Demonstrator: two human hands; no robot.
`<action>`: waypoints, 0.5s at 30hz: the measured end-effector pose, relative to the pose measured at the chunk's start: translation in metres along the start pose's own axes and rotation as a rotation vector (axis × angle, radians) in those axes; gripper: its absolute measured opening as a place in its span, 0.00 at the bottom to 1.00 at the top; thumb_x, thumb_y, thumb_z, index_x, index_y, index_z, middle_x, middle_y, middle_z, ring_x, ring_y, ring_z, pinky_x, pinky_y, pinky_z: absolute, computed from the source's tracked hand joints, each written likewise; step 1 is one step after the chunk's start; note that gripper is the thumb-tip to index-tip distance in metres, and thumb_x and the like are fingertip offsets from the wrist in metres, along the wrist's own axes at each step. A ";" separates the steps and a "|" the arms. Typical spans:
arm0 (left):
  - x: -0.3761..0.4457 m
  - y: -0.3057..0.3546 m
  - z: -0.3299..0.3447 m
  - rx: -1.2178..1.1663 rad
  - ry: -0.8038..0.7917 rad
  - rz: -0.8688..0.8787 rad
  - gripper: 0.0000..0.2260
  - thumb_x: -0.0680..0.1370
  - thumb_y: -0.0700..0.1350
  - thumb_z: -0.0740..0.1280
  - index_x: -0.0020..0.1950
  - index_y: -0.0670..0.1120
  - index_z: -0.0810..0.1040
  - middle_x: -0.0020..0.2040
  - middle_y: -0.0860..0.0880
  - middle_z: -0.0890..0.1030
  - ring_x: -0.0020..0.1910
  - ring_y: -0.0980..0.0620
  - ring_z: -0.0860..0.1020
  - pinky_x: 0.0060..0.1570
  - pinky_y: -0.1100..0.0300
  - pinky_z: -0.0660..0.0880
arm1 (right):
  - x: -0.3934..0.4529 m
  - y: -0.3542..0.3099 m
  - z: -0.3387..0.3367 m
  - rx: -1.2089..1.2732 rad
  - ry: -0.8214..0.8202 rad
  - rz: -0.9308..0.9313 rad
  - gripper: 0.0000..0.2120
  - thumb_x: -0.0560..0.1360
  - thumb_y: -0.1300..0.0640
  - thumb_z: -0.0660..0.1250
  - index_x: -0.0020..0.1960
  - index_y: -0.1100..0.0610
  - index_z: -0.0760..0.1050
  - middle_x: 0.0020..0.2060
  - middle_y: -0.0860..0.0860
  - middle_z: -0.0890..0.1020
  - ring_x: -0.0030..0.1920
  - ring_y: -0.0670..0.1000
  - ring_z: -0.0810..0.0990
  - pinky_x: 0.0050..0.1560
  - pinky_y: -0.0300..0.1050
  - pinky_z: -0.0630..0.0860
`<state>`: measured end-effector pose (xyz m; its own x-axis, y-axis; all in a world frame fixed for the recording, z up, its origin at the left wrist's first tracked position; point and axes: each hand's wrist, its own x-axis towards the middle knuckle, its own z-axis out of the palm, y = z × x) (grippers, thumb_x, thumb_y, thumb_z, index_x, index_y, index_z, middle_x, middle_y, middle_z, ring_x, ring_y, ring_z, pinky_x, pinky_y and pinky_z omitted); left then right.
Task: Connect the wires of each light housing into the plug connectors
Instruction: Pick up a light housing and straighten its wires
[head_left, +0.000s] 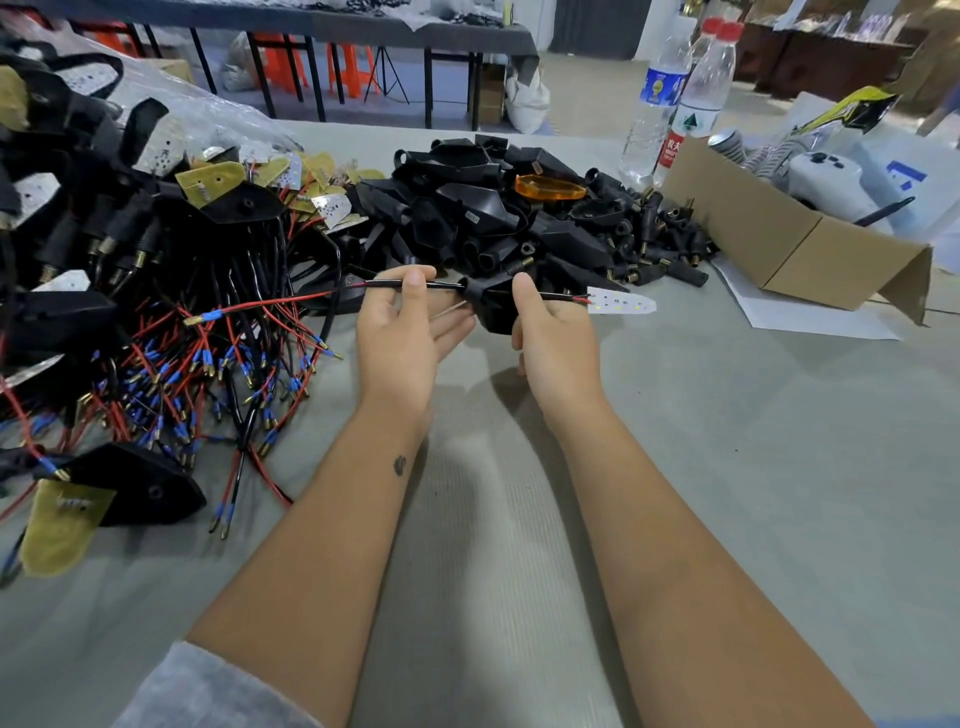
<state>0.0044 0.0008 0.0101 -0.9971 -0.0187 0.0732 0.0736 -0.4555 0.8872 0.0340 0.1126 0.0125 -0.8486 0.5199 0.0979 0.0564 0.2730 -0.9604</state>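
My right hand (550, 332) grips a black light housing (491, 306) above the table's middle. A black sheathed wire (441, 285) runs through the housing. On its right end hangs a white LED board (621, 302). My left hand (402, 322) pinches the wire left of the housing, between thumb and fingers. From there a red lead with a blue sleeve and brass tip (205, 318) sticks out to the left. A pile of empty black housings (483, 213) lies behind my hands. Black plug connectors with brass ends (662, 244) lie to its right.
A heap of wired housings with red and black leads (171, 332) fills the left of the grey table (727, 441). A cardboard box (779, 239) sits at right on white paper. Two water bottles (675, 98) stand behind it. An orange lens (549, 187) lies on the pile.
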 end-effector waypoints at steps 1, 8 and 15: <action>0.001 0.000 0.000 -0.007 0.016 0.000 0.08 0.84 0.46 0.57 0.51 0.47 0.74 0.52 0.39 0.82 0.46 0.47 0.85 0.45 0.59 0.81 | 0.000 0.000 -0.001 -0.047 -0.019 -0.025 0.27 0.79 0.40 0.58 0.30 0.59 0.69 0.20 0.47 0.66 0.28 0.51 0.68 0.36 0.46 0.66; 0.009 0.002 -0.007 -0.076 0.178 0.040 0.10 0.85 0.45 0.53 0.48 0.48 0.71 0.42 0.48 0.83 0.47 0.47 0.84 0.49 0.50 0.81 | -0.005 -0.004 -0.007 -0.434 -0.346 -0.204 0.25 0.79 0.41 0.60 0.37 0.59 0.78 0.26 0.46 0.79 0.31 0.45 0.77 0.41 0.50 0.74; 0.014 0.006 -0.012 -0.180 0.240 0.035 0.10 0.85 0.46 0.52 0.48 0.48 0.70 0.44 0.48 0.82 0.44 0.50 0.84 0.50 0.49 0.81 | -0.015 -0.019 -0.015 0.103 -0.800 -0.054 0.21 0.81 0.50 0.62 0.33 0.58 0.77 0.23 0.52 0.75 0.23 0.49 0.72 0.25 0.38 0.65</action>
<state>-0.0089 -0.0132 0.0104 -0.9711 -0.2370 -0.0264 0.1252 -0.6010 0.7894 0.0537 0.1111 0.0333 -0.9703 -0.2396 -0.0339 -0.0112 0.1845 -0.9828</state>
